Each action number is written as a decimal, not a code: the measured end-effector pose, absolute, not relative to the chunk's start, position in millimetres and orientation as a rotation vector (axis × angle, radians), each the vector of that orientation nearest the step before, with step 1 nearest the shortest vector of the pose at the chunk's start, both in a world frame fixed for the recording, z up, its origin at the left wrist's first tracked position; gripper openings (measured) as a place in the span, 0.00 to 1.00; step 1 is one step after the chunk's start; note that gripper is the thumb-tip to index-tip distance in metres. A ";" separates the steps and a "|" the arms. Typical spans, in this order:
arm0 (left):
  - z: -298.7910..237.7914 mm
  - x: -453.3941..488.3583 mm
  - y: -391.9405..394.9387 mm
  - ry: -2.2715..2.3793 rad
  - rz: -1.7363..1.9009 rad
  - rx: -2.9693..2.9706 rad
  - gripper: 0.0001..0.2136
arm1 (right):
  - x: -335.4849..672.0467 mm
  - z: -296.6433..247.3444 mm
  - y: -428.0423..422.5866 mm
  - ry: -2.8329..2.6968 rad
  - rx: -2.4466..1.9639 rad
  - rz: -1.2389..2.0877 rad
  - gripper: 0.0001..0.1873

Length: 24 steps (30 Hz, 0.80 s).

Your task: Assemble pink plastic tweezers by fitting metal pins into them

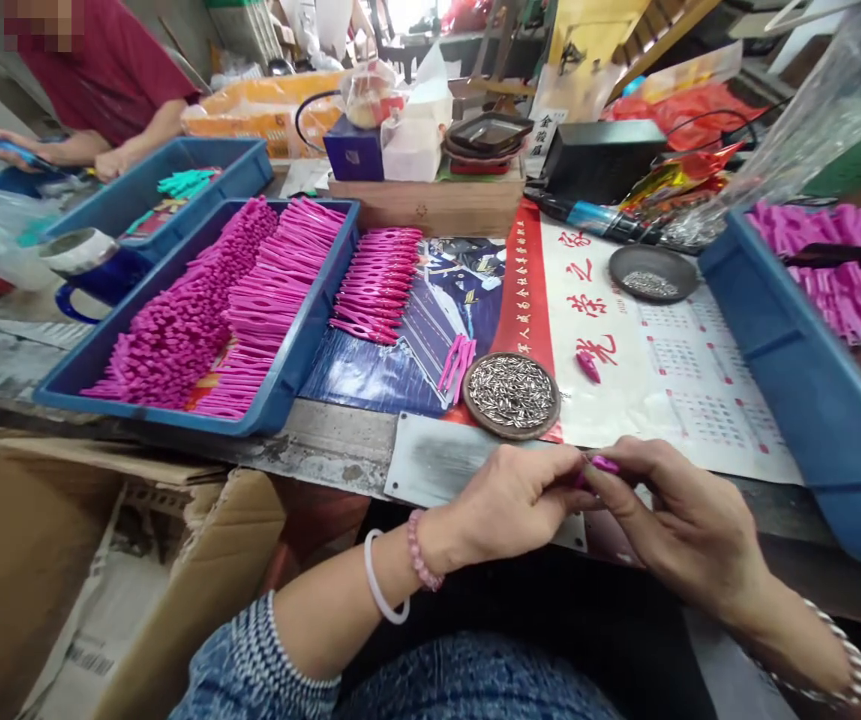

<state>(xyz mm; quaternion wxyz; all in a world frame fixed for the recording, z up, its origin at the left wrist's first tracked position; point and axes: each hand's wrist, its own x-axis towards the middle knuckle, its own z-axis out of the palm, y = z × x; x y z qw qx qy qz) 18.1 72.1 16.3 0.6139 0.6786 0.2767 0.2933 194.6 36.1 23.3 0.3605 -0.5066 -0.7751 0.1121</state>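
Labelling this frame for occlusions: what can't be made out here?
Head view only:
- Small pink plastic piece: mostly hidden between left hand and right hand.
- Blue plastic tray of pink parts on the right: cut off by the frame edge.
- Round dish of small metal pins: single pins too small.

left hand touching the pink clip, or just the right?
Touching. The head view shows the left hand and right hand meeting at the pink clip, fingertips of both pinched on it.

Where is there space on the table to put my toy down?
On the white calendar sheet, between the dish of metal pins and the right blue tray. The blue tray of pink pieces and the table's back edge are crowded.
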 end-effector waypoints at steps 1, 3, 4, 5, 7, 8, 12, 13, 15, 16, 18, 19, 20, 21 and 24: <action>15.7 18.4 71.6 0.640 0.666 1.562 0.10 | 194.6 22.3 35.5 -2.000 -1.300 0.287 0.03; 15.1 18.7 71.0 0.652 0.646 1.560 0.10 | 194.8 20.8 34.5 -1.996 -1.303 0.284 0.03; 15.0 18.6 71.0 0.660 0.637 1.562 0.09 | 194.9 20.1 34.1 -1.990 -1.309 0.280 0.03; 15.0 18.4 71.2 0.667 0.629 1.564 0.09 | 195.0 19.5 33.9 -1.986 -1.314 0.276 0.03; 15.0 17.8 71.9 0.675 0.607 1.572 0.08 | 194.5 18.3 33.6 -1.975 -1.305 0.261 0.03; 15.0 17.5 72.3 0.675 0.598 1.575 0.08 | 194.0 17.7 33.6 -1.969 -1.293 0.257 0.03; 14.4 18.2 72.9 0.690 0.596 1.575 0.09 | 191.7 17.2 34.8 -1.929 -1.264 0.355 0.05; 14.4 19.1 72.7 0.705 0.604 1.565 0.09 | 191.5 18.0 35.5 -1.905 -1.271 0.411 0.05; 15.4 22.1 72.0 0.747 0.630 1.514 0.09 | 191.9 21.4 37.5 -1.830 -1.289 0.552 0.03; 16.7 23.9 71.6 0.761 0.633 1.463 0.08 | 192.3 23.9 38.7 -1.779 -1.302 0.640 0.03; 21.2 27.6 70.7 0.750 0.586 1.309 0.06 | 193.5 29.9 41.4 -1.645 -1.323 0.863 0.05; 24.2 29.3 70.3 0.730 0.551 1.230 0.07 | 194.1 32.9 42.7 -1.562 -1.330 0.980 0.08; 27.4 30.8 69.8 0.708 0.516 1.154 0.09 | 194.5 35.6 43.9 -1.474 -1.335 1.080 0.11; 30.3 32.0 69.3 0.690 0.485 1.088 0.10 | 194.8 37.8 44.9 -1.391 -1.335 1.161 0.14; 35.4 34.6 67.3 0.661 0.431 0.931 0.11 | 194.3 40.4 46.2 -1.136 -1.290 1.438 0.19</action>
